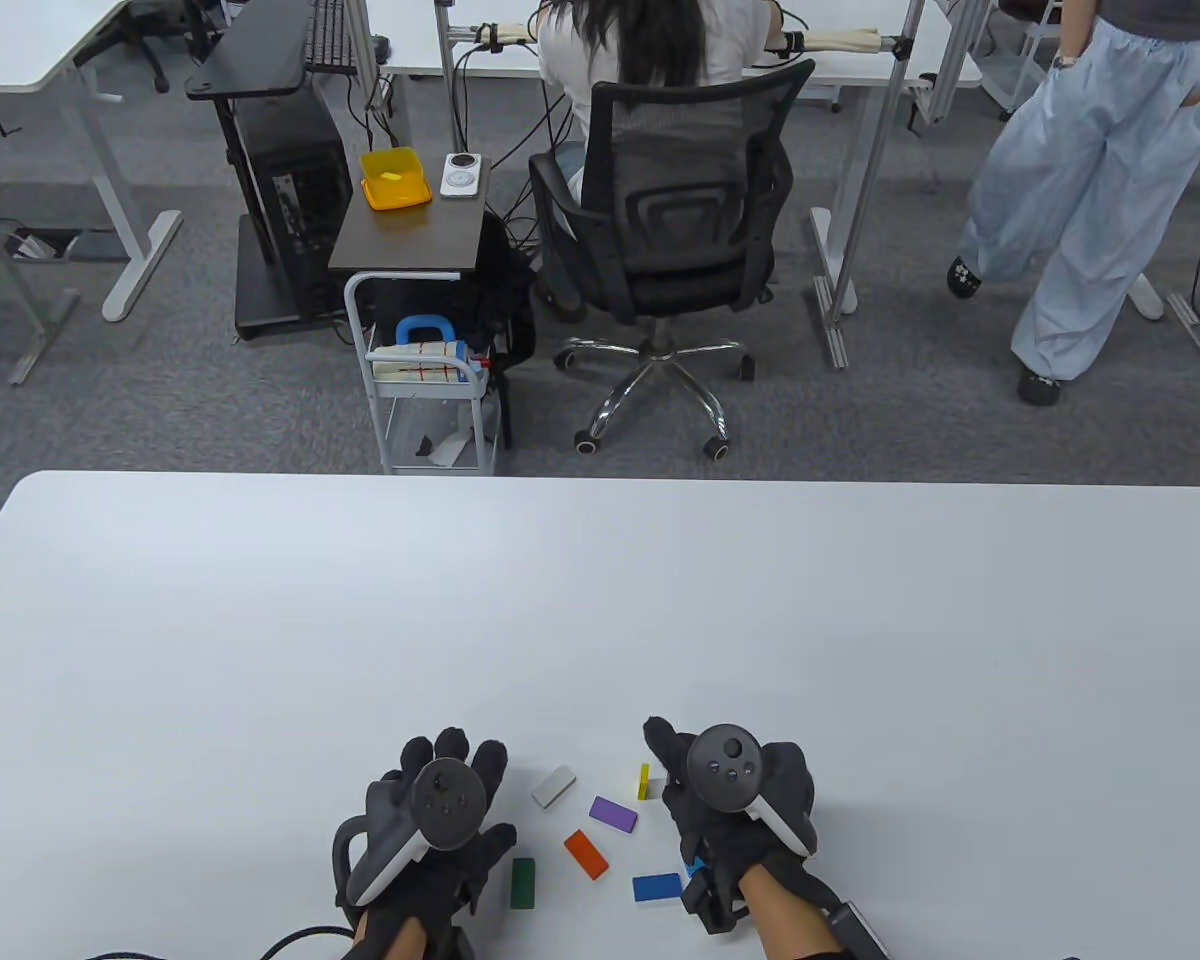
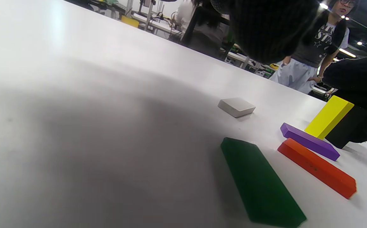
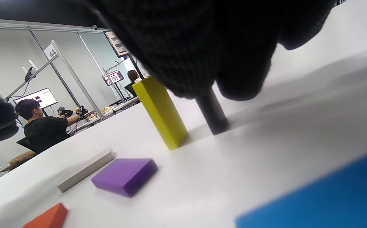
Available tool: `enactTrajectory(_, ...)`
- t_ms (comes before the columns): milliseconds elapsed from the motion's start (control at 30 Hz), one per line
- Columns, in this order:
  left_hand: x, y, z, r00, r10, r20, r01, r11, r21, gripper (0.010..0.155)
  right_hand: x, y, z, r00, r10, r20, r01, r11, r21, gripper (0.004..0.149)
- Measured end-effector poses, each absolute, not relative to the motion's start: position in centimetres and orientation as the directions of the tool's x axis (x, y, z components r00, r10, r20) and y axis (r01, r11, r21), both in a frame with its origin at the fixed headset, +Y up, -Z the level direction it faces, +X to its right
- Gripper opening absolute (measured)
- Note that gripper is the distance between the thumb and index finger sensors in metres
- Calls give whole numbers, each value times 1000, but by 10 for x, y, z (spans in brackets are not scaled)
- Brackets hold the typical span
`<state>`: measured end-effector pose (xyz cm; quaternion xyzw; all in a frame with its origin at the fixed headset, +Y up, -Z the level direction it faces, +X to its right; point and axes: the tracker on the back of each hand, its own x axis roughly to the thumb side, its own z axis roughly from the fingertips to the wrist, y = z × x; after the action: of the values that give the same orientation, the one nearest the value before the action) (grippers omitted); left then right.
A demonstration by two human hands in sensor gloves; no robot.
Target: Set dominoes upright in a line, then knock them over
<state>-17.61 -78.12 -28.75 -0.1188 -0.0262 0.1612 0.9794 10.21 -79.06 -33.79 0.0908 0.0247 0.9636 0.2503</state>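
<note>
A yellow domino point(image 1: 644, 782) stands upright just left of my right hand point(image 1: 672, 772). In the right wrist view a black domino point(image 3: 212, 115) stands on end behind the yellow domino point(image 3: 161, 114), and my right fingers pinch its top. The left wrist view shows the black domino point(image 2: 348, 128) right beside the yellow one. Lying flat between the hands are a white domino point(image 1: 553, 786), a purple one point(image 1: 613, 813), an orange one point(image 1: 586, 854), a green one point(image 1: 523, 883) and a blue one point(image 1: 657, 887). My left hand point(image 1: 465, 775) lies spread beside them and holds nothing.
A light blue piece point(image 1: 695, 868) pokes out from under my right wrist. The white table point(image 1: 600, 600) stretches far beyond the hands. Past its far edge stand a wire cart point(image 1: 430, 400) and an office chair point(image 1: 660, 250) with a seated person; another person stands at the right.
</note>
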Motion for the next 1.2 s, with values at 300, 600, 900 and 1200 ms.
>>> enactTrajectory(300,-175,-781,-287,948,319,18,-305,922,-240,78,102,-789,-339,-884,439,160,-427,-898,105,70)
enactTrajectory(600,-175,-782,-288,948,318,14,-305,921,-243,78,139,-758,-340,-913,406,31,-407,-913,-10,73)
enactTrajectory(900,-175,-781,-288,953,304,16,-292,927,-236,78,180,-784,-350,-933,227,-281,-254,-965,65,70)
enactTrajectory(1200,-174,-783,-289,959,285,16,-273,933,-235,77,176,-805,-358,-946,153,-285,-207,-963,171,65)
